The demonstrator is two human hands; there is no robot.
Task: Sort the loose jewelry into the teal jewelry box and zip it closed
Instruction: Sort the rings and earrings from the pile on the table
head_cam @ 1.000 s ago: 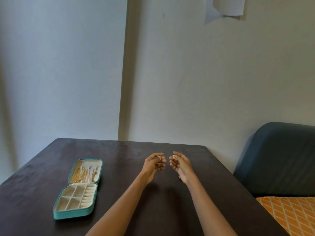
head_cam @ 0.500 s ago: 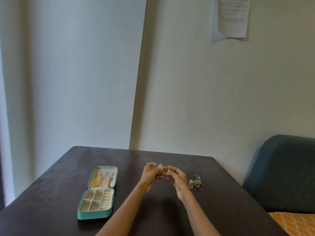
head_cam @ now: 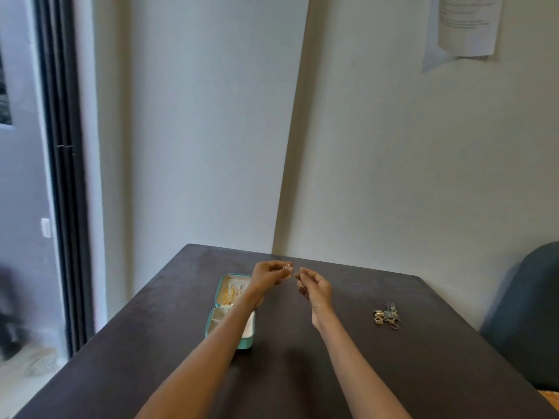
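Both forearms up off the dark table [head_cam: 302, 373], reaching fwd from the bottom edge, converging toward centre. Left hand [head_cam: 269, 275] raised above the far half of the teal jewelry box [head_cam: 231, 309], wrist bent slightly, fingers curled in, thumb & forefinger pinching a small pale piece [head_cam: 287, 266] at the tips; too small to say what kind. Right hand [head_cam: 314, 287] just beside it, a touch lower, back of hand toward the camera, fingers curled inward, tips pinched on something tiny [head_cam: 301, 270]; can't tell what, or whether joined to the left's piece. Fingertips of the two hands near, narrow gap showing btwn them. Neither hand touching the table.

Box lying open flat, partly hidden behind the left forearm: far half w/ gold pieces [head_cam: 230, 294] inside, near half w/ cream-lined compartments, contents not readable. Zip undone.

Loose jewelry pile [head_cam: 387, 316] sitting on the table well to the right of the right hand, apart from the box: small tangle of gold rings & greyish bits.

Also in shot: pale wall behind, sheet of paper [head_cam: 467, 25] pinned top right, dark door frame [head_cam: 65, 176] at left, blue-grey seat back [head_cam: 526, 313] at right edge.
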